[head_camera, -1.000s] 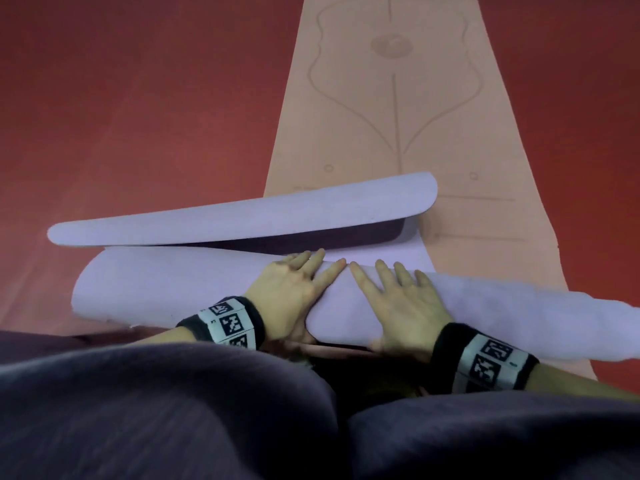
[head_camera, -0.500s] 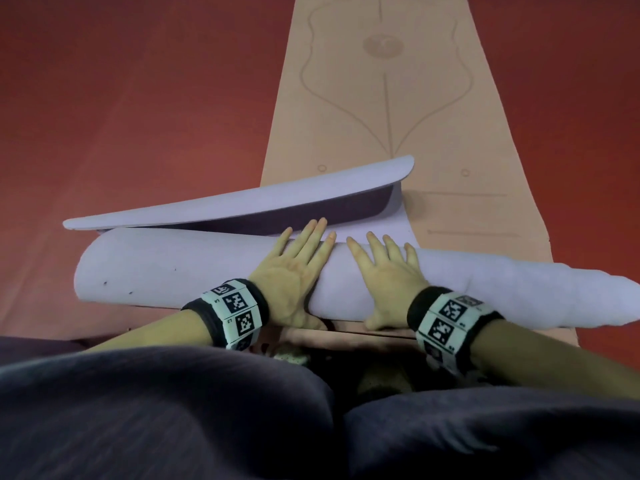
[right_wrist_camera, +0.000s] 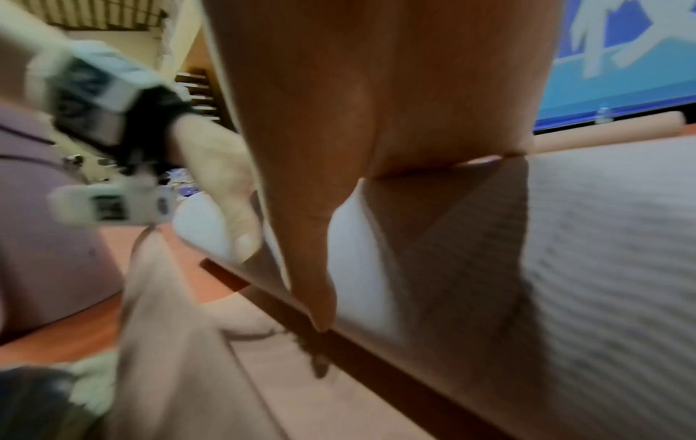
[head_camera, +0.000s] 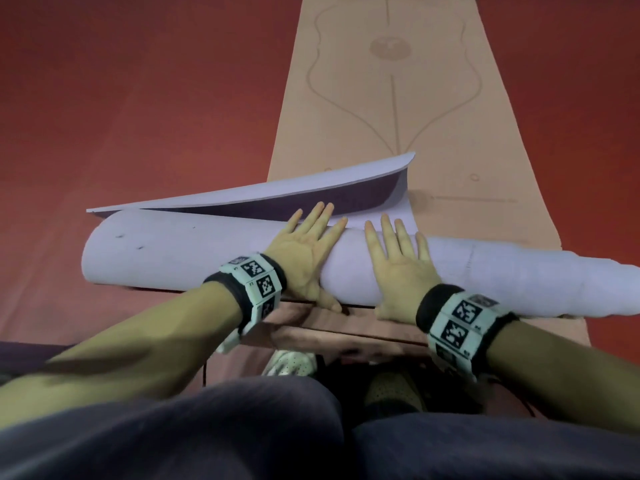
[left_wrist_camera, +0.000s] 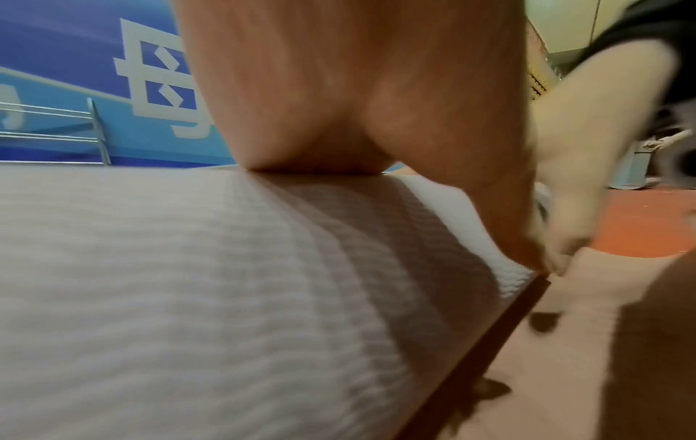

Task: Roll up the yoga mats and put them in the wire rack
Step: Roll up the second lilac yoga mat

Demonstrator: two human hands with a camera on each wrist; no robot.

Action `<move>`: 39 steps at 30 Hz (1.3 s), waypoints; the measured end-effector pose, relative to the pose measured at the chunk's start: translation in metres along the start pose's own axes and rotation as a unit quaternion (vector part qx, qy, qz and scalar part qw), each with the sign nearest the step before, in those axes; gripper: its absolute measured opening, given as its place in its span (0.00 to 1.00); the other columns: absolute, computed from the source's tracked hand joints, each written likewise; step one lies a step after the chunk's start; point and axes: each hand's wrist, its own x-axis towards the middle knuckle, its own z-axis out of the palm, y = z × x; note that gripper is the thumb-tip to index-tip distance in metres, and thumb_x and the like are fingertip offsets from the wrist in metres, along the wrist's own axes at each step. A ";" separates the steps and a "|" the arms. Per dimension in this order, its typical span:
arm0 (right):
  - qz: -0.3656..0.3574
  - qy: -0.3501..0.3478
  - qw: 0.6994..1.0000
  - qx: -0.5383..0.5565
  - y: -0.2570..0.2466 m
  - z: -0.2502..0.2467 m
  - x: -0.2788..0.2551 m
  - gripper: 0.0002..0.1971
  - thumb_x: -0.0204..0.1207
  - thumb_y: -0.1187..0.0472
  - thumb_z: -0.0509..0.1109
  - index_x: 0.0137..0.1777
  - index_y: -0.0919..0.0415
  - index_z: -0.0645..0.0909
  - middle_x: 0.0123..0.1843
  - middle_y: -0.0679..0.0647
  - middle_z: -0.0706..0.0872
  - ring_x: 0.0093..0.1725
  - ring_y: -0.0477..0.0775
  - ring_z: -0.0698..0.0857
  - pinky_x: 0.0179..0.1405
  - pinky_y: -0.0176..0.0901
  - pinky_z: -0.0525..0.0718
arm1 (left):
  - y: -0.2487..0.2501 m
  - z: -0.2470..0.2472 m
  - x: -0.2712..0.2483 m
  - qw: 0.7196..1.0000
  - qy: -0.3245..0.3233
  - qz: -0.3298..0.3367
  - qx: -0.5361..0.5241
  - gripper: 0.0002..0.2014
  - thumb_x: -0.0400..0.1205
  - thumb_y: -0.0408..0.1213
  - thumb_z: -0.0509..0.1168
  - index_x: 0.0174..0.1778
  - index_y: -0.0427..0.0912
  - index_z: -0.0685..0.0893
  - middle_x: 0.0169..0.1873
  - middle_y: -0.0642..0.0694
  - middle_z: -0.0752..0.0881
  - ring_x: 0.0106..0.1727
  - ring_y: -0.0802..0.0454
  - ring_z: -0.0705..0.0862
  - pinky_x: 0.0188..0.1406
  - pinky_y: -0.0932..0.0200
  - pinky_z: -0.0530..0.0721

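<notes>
A pale lilac yoga mat [head_camera: 194, 251] lies rolled into a thick tube across the floor, its right end telescoped out. Its last free flap [head_camera: 270, 197] curls up just beyond the roll, dark purple underneath. My left hand [head_camera: 304, 247] and right hand [head_camera: 394, 258] lie flat on top of the roll near its middle, fingers straight and spread, thumbs down its near side. The wrist views show the palms on the ribbed mat surface [left_wrist_camera: 188, 297] [right_wrist_camera: 602, 268]. A peach mat [head_camera: 391, 98] with line markings lies unrolled under the roll and stretches away.
Red floor [head_camera: 138, 98] spreads to both sides. My knees in dark trousers [head_camera: 207, 427] fill the near edge. In the left wrist view a metal rail [left_wrist_camera: 75, 131] stands against a blue wall. A rolled peach mat [right_wrist_camera: 610, 131] lies beyond in the right wrist view.
Both hands have pushed the roll away from me, taking up more of the mat. The loose flap beyond it has grown shorter and my arms reach further out.
</notes>
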 end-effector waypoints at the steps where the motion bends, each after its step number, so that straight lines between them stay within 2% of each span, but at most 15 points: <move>1: -0.003 0.013 1.000 -0.007 -0.001 0.003 -0.007 0.69 0.66 0.44 0.79 0.83 0.60 0.23 0.84 0.65 0.25 0.85 0.67 0.30 0.83 0.68 0.39 | -0.004 -0.005 0.006 1.000 -0.007 -0.002 -0.012 0.73 0.61 0.80 0.69 0.88 0.44 0.35 0.87 0.37 0.35 0.87 0.43 0.31 0.85 0.41 0.33; 4: -0.011 0.026 1.000 0.011 0.002 0.007 -0.014 0.65 0.69 0.47 0.76 0.83 0.62 0.23 0.82 0.66 0.21 0.83 0.66 0.25 0.83 0.67 0.35 | -0.013 -0.016 0.023 0.999 -0.029 -0.008 -0.040 0.73 0.58 0.80 0.70 0.88 0.48 0.36 0.87 0.41 0.36 0.87 0.48 0.31 0.85 0.43 0.33; 9: -0.008 0.018 1.000 0.005 0.012 0.002 0.008 0.75 0.61 0.44 0.83 0.81 0.62 0.20 0.82 0.65 0.21 0.83 0.67 0.26 0.83 0.66 0.34 | -0.018 -0.019 0.039 1.000 0.000 -0.018 -0.015 0.75 0.55 0.84 0.66 0.87 0.49 0.32 0.87 0.41 0.33 0.87 0.45 0.30 0.84 0.38 0.32; 14: 0.018 0.032 0.999 -0.021 0.019 -0.011 0.040 0.78 0.54 0.41 0.87 0.83 0.60 0.24 0.86 0.66 0.30 0.86 0.67 0.34 0.83 0.66 0.39 | -0.013 -0.002 0.032 0.996 0.056 0.003 0.069 0.79 0.52 0.88 0.61 0.85 0.47 0.27 0.85 0.38 0.30 0.86 0.37 0.29 0.82 0.28 0.37; 16: 0.031 0.044 0.998 -0.024 0.022 -0.016 0.052 0.79 0.52 0.39 0.87 0.84 0.59 0.27 0.87 0.66 0.34 0.86 0.67 0.38 0.84 0.67 0.44 | -0.008 0.004 0.030 0.992 0.078 -0.019 0.095 0.79 0.53 0.86 0.65 0.84 0.46 0.25 0.85 0.35 0.30 0.86 0.34 0.31 0.82 0.26 0.39; 17: 0.030 0.050 0.998 -0.028 0.023 -0.017 0.056 0.78 0.52 0.38 0.86 0.85 0.59 0.28 0.87 0.66 0.39 0.87 0.67 0.43 0.84 0.67 0.48 | -0.006 0.006 0.031 0.990 0.087 -0.034 0.104 0.78 0.56 0.82 0.70 0.83 0.46 0.24 0.85 0.34 0.31 0.86 0.33 0.33 0.82 0.25 0.40; 19: 0.018 0.063 0.996 -0.052 0.026 -0.016 0.056 0.75 0.52 0.36 0.83 0.86 0.60 0.33 0.86 0.66 0.52 0.85 0.68 0.55 0.81 0.66 0.58 | -0.002 0.014 0.033 0.985 0.118 -0.055 0.114 0.73 0.63 0.66 0.78 0.84 0.47 0.26 0.86 0.31 0.37 0.87 0.30 0.38 0.82 0.26 0.42; 22: -0.002 0.087 0.992 -0.093 0.026 -0.012 0.051 0.68 0.54 0.36 0.81 0.85 0.61 0.44 0.78 0.65 0.67 0.76 0.67 0.69 0.74 0.63 0.68 | 0.001 0.024 0.027 0.976 0.177 -0.043 0.117 0.61 0.66 0.48 0.78 0.87 0.45 0.43 0.84 0.25 0.58 0.86 0.26 0.53 0.83 0.28 0.52; 24: -0.007 0.090 0.990 -0.104 0.025 -0.009 0.047 0.65 0.54 0.37 0.80 0.84 0.61 0.47 0.75 0.64 0.71 0.71 0.66 0.73 0.70 0.61 0.72 | 0.000 0.029 0.023 0.972 0.207 -0.019 0.112 0.57 0.65 0.44 0.78 0.87 0.43 0.53 0.78 0.24 0.69 0.83 0.26 0.62 0.82 0.29 0.55; 27: -0.015 0.083 0.991 -0.106 0.021 -0.004 0.031 0.63 0.54 0.35 0.79 0.83 0.62 0.51 0.70 0.63 0.74 0.64 0.65 0.77 0.63 0.58 0.76 | 0.001 0.030 0.010 0.969 0.224 0.019 0.103 0.58 0.60 0.47 0.79 0.86 0.42 0.59 0.73 0.24 0.75 0.80 0.28 0.69 0.82 0.30 0.57; 30: -0.034 0.057 0.992 -0.103 0.014 0.006 0.001 0.63 0.55 0.32 0.77 0.83 0.62 0.50 0.71 0.63 0.73 0.65 0.64 0.77 0.63 0.57 0.76 | 0.015 0.038 -0.018 0.975 0.201 0.040 0.083 0.64 0.55 0.58 0.80 0.86 0.42 0.58 0.70 0.25 0.77 0.73 0.27 0.76 0.78 0.33 0.62; 33: -0.065 0.025 0.993 -0.096 0.009 0.017 -0.024 0.63 0.58 0.31 0.75 0.84 0.62 0.47 0.73 0.63 0.71 0.68 0.65 0.74 0.67 0.59 0.73 | 0.034 0.053 -0.046 0.980 0.189 0.047 0.049 0.58 0.63 0.67 0.74 0.85 0.40 0.63 0.67 0.24 0.78 0.66 0.27 0.78 0.70 0.35 0.71; 35: -0.065 0.014 0.993 -0.092 0.007 0.021 -0.033 0.63 0.60 0.30 0.74 0.85 0.62 0.44 0.76 0.65 0.67 0.72 0.67 0.71 0.71 0.61 0.70 | 0.040 0.057 -0.055 0.980 0.188 0.045 0.043 0.53 0.67 0.66 0.71 0.84 0.40 0.68 0.66 0.24 0.78 0.64 0.28 0.79 0.67 0.36 0.73; 37: -0.040 0.005 0.997 -0.067 0.003 0.024 -0.041 0.63 0.65 0.34 0.75 0.85 0.61 0.37 0.84 0.67 0.55 0.82 0.69 0.60 0.78 0.66 0.61 | 0.043 0.058 -0.055 0.980 0.185 0.046 0.051 0.52 0.66 0.64 0.72 0.84 0.39 0.68 0.65 0.24 0.78 0.64 0.28 0.78 0.67 0.36 0.72; 39: -0.009 0.002 0.999 -0.041 -0.006 0.028 -0.047 0.56 0.76 0.43 0.70 0.85 0.60 0.30 0.87 0.66 0.40 0.86 0.71 0.45 0.81 0.71 0.51 | 0.041 0.055 -0.053 0.984 0.165 0.042 0.051 0.55 0.64 0.64 0.72 0.85 0.40 0.64 0.66 0.26 0.77 0.66 0.28 0.77 0.69 0.36 0.71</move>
